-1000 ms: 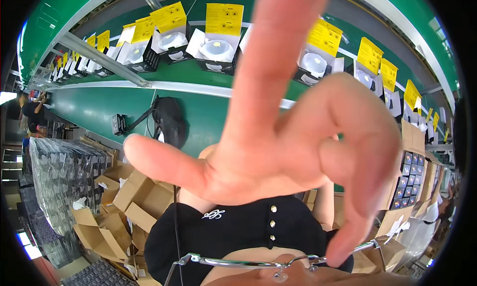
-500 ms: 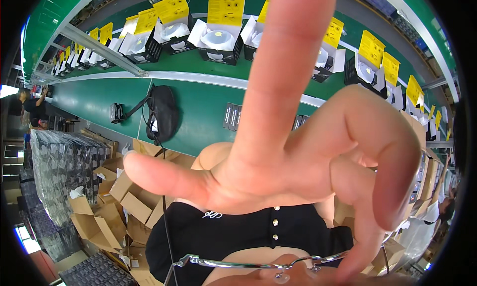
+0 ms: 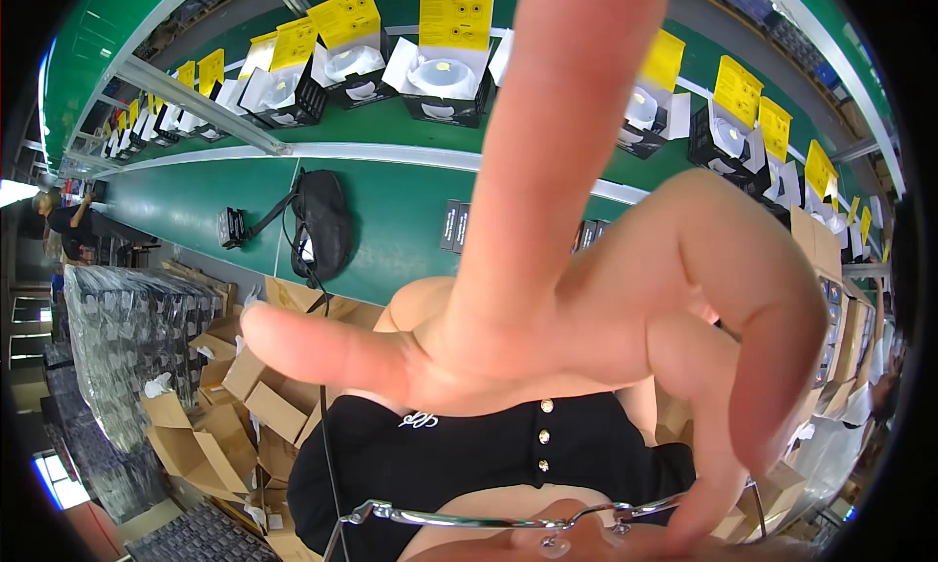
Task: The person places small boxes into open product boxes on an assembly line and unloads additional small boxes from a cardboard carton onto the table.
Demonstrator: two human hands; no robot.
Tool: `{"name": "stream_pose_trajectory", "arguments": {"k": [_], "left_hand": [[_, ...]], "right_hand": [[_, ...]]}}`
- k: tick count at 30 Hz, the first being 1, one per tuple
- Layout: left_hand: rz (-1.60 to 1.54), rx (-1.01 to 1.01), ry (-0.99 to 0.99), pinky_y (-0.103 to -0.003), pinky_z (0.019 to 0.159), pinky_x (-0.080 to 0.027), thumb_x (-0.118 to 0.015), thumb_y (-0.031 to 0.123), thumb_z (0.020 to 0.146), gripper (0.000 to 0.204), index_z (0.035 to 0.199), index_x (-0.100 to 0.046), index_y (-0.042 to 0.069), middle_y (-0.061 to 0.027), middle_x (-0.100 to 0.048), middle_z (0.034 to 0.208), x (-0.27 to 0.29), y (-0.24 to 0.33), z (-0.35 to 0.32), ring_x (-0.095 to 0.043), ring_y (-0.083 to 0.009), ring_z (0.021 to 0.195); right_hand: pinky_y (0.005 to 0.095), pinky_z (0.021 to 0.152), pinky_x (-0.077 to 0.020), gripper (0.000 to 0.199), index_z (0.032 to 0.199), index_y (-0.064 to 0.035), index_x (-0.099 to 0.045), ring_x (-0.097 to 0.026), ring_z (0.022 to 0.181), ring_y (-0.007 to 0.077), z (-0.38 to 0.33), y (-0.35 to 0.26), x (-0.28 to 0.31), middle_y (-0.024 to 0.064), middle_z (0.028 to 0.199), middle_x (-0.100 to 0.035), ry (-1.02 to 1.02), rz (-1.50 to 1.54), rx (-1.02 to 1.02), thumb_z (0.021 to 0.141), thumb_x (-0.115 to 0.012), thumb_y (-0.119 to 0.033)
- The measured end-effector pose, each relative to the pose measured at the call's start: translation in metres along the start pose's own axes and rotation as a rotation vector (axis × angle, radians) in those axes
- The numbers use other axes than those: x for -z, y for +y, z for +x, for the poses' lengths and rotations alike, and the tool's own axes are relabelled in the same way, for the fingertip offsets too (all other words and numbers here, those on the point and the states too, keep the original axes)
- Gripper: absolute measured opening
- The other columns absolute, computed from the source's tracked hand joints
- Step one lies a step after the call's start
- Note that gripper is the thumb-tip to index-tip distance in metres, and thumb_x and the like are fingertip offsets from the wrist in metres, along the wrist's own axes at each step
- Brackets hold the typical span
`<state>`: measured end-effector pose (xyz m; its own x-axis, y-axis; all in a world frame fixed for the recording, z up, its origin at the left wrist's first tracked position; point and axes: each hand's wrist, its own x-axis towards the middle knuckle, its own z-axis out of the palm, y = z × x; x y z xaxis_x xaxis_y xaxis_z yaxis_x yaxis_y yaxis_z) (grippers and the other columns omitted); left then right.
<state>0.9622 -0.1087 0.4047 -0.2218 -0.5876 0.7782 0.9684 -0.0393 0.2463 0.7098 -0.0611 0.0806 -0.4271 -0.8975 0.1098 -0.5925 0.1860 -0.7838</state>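
Note:
My left hand [image 3: 542, 337] fills the middle of the picture, very close up, its palm side showing. One finger stretches upward past the top edge and the thumb points left. The other visible fingers bend down on the right, one reaching near the silver-framed glasses [image 3: 459, 519] at the bottom. No object shows in this hand. Behind it is my black buttoned top [image 3: 469, 459], with bare skin beside it that I cannot place. My right hand does not show. Left of the raised finger, a black zipped pouch [image 3: 325, 225] with a strap lies on the green table [image 3: 391, 195].
Beyond a metal rail [image 3: 391, 150], several open black boxes [image 3: 445, 108] with yellow lids hold white round items. Small dark boxes [image 3: 454, 226] lie on the table. Empty cartons [image 3: 210, 445] and a wrapped stack [image 3: 147, 347] stand left. A dark cable [image 3: 329, 406] hangs down. A person [image 3: 78, 220] stands far left.
My hand keeps almost the same pose. The boxes on the shelf and the cartons have shifted slightly right in the picture.

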Motion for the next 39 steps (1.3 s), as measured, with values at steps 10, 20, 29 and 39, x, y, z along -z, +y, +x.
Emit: {"name": "stream_pose_trajectory", "arguments": {"k": [10,20,29,39], "left_hand": [[-0.001,-0.008,0.009,-0.051,0.108,-0.032,-0.048,0.062,0.094,0.089,0.158,-0.008,0.015,-0.0167,-0.043,0.140,0.003,0.026,-0.019,-0.053,-0.0324,0.117],[0.011,-0.013,0.022,-0.050,0.111,-0.030,-0.051,0.061,0.093,0.089,0.158,-0.010,0.015,-0.0176,-0.043,0.141,0.013,0.045,-0.039,-0.050,-0.0329,0.122],[0.701,0.249,0.396,-0.044,0.111,-0.032,-0.061,0.034,0.094,0.079,0.156,-0.018,0.010,-0.0169,-0.046,0.138,0.100,0.027,-0.163,-0.050,-0.0285,0.125],[1.162,1.028,0.806,-0.033,0.085,-0.052,-0.069,0.020,0.091,0.052,0.137,-0.050,0.004,-0.0116,-0.061,0.116,0.145,0.020,-0.373,-0.064,-0.0187,0.096]], "right_hand": [[0.0388,0.089,-0.0495,0.038,0.114,-0.0021,-0.064,-0.063,0.101,0.0279,-0.023,-0.014,-0.027,0.0140,0.113,-0.065,-0.057,-0.023,0.048,0.081,-0.077,-0.017],[0.0396,0.096,-0.0474,0.059,0.127,-0.0011,-0.056,-0.060,0.109,0.0308,-0.025,-0.009,-0.050,0.0175,0.119,-0.061,-0.183,-0.038,0.072,0.078,-0.081,-0.023],[0.0447,0.111,-0.0365,0.113,0.151,-0.0031,-0.026,-0.039,0.134,0.0412,-0.064,-0.019,-0.090,0.0252,0.146,-0.033,-0.258,-0.011,0.185,0.063,-0.092,-0.030],[0.0461,0.106,-0.0406,0.083,0.145,-0.0035,-0.037,-0.047,0.126,0.0439,-0.079,-0.047,-0.129,0.0246,0.140,-0.044,-0.206,-0.212,0.166,0.074,-0.080,-0.017]]}}
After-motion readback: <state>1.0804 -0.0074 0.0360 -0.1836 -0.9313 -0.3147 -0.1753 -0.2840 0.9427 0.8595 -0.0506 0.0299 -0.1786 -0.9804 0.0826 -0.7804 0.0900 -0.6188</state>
